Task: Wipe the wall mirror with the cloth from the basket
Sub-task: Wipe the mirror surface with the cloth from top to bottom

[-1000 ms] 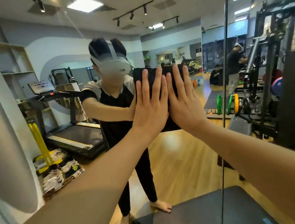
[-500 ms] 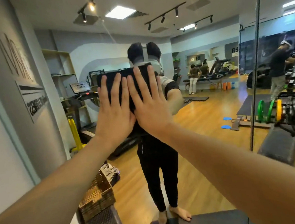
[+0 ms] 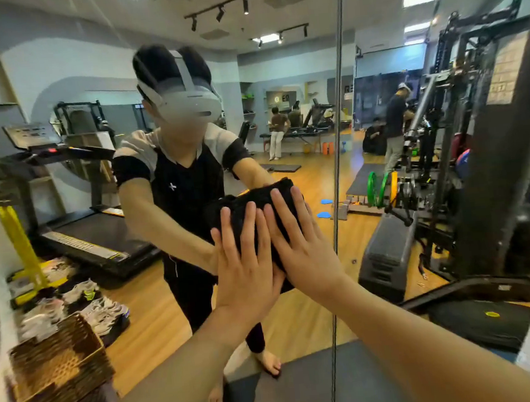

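Observation:
The wall mirror [image 3: 281, 104] fills the view and shows my own reflection. A folded black cloth [image 3: 241, 204] lies flat against the glass near the middle of the view, at waist height of the reflection. My left hand [image 3: 246, 265] and my right hand [image 3: 302, 245] press on it side by side, palms flat, fingers spread and pointing up. The hands cover the cloth's lower half. A woven brown basket [image 3: 57, 360] shows at the lower left.
A vertical seam [image 3: 337, 163] between mirror panels runs just right of my hands. Reflected are a treadmill [image 3: 85, 234], shoes on the floor [image 3: 84, 297], a weight rack [image 3: 475, 152] and people at the back. A dark mat [image 3: 303, 388] lies at the mirror's foot.
Both hands slid the cloth left across the glass and then down and right, from head height of the reflection to waist height. The view shifted with them.

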